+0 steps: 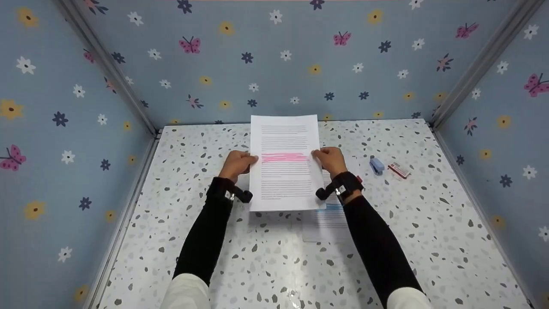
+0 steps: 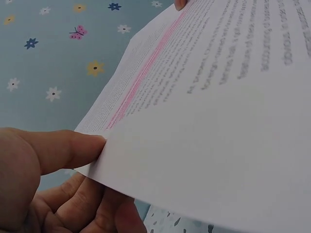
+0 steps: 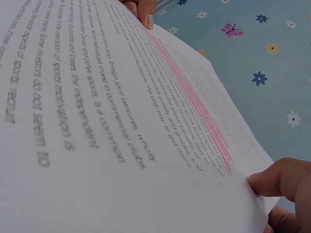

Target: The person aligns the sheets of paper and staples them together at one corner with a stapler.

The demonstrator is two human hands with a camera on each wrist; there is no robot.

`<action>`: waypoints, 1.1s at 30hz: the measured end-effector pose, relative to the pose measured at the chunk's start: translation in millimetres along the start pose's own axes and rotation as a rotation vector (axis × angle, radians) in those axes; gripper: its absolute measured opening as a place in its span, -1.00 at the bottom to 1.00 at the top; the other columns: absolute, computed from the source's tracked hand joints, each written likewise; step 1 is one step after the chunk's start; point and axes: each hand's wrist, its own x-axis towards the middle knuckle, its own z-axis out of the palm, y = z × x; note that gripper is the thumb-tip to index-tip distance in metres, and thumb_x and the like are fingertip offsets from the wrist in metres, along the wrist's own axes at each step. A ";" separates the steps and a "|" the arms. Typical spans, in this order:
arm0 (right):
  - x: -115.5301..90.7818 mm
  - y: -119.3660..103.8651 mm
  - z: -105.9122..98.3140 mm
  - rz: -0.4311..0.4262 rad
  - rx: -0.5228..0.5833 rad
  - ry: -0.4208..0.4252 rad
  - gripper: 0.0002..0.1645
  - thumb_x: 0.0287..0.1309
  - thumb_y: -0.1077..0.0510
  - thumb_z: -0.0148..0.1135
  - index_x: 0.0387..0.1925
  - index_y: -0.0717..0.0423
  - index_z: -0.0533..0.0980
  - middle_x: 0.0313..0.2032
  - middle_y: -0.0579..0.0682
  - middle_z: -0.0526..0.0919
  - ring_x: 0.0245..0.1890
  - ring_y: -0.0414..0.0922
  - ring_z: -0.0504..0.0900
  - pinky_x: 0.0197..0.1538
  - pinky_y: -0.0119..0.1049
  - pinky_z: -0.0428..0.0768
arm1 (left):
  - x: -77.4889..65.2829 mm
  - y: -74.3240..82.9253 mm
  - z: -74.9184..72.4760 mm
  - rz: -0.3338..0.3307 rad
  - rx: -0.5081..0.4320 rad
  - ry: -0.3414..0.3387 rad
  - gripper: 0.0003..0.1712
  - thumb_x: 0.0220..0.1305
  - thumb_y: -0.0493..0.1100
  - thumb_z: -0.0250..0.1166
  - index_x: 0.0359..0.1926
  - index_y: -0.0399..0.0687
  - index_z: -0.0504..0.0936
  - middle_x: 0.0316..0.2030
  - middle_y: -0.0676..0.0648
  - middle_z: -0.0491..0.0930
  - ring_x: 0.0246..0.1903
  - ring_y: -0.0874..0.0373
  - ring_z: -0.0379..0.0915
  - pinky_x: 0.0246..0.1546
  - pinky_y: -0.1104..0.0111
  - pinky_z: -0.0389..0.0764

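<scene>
Printed paper (image 1: 285, 171): raised above the table (image 1: 257, 266) — likely light, floppy, easily creased.
Left hand (image 1: 238, 165): fingers pinch left edge.
Right hand (image 1: 332, 159): fingers pinch right edge.
Best hold: side margins, lightly.

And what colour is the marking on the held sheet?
The marking is pink, seen best in the head view.

The upper white sheet (image 1: 285, 174) is streaked with pink, the lower sheet (image 1: 325, 226) with blue. The white tabletop (image 1: 180, 244) is speckled in grey; the blue walls (image 1: 261, 36) are patterned with yellow and white flowers (image 1: 226, 28) and pink butterflies (image 1: 191, 45).
</scene>
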 end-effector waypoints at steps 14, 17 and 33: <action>-1.9 -2.9 -33.4 0.017 0.001 0.017 -0.72 0.30 0.09 0.28 -0.41 0.24 0.62 -0.50 -0.02 0.61 -0.50 -0.13 0.53 -0.38 -0.32 0.55 | 2.2 12.1 27.0 0.055 -0.040 -0.025 -0.60 0.42 -0.22 0.29 -0.62 -0.08 0.48 -0.68 -0.02 0.32 -0.62 0.13 0.18 -0.41 0.29 0.27; -3.3 -1.2 -41.4 0.018 -0.016 0.025 -0.70 0.30 0.08 0.28 -0.47 0.21 0.58 -0.50 -0.02 0.60 -0.49 -0.12 0.53 -0.37 -0.31 0.55 | 3.8 13.6 34.3 0.065 -0.038 -0.037 -0.53 0.41 -0.22 0.29 -0.67 -0.05 0.39 -0.71 0.03 0.23 -0.68 0.20 0.09 -0.48 0.33 0.20; -7.9 24.7 -79.0 0.053 -0.100 0.070 -0.72 0.28 0.10 0.28 -0.28 0.30 0.65 -0.55 -0.13 0.58 -0.55 -0.22 0.48 -0.40 -0.38 0.51 | 4.9 7.2 80.6 0.062 -0.022 -0.070 -0.53 0.40 -0.23 0.29 -0.68 -0.05 0.40 -0.68 -0.02 0.36 -0.66 0.20 0.14 -0.41 0.24 0.25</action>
